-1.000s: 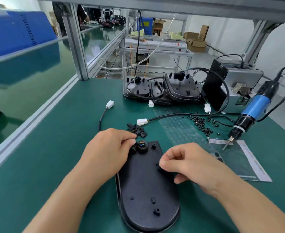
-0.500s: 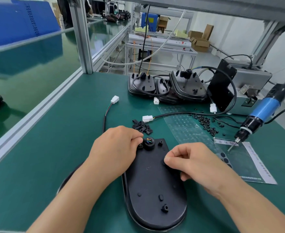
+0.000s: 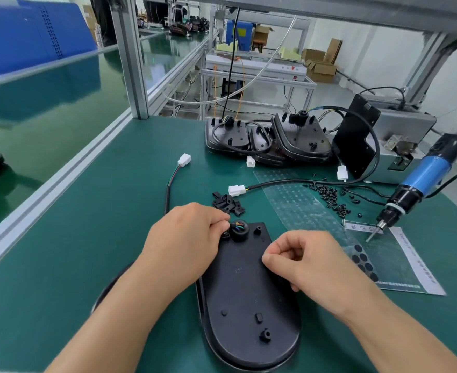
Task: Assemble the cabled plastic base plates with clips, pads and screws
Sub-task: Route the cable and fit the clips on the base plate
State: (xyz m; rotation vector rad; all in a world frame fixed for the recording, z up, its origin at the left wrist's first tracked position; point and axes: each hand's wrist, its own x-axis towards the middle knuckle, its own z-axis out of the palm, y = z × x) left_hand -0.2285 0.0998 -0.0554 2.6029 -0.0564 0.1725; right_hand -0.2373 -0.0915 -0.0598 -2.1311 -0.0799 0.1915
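Lying flat on the green desk point(image 3: 92, 238) at the near centre, a black base plate point(image 3: 243, 292) is steadied by both hands. Its far left edge, beside the round cable grommet point(image 3: 239, 230), is pinched by the curled fingers of the left hand point(image 3: 187, 246). The right hand point(image 3: 310, 262) rests on the plate's right side, fingers curled with thumb against fingertips; whether anything is held cannot be told. Black clips point(image 3: 227, 203) lie just beyond, loose screws point(image 3: 329, 195) far right.
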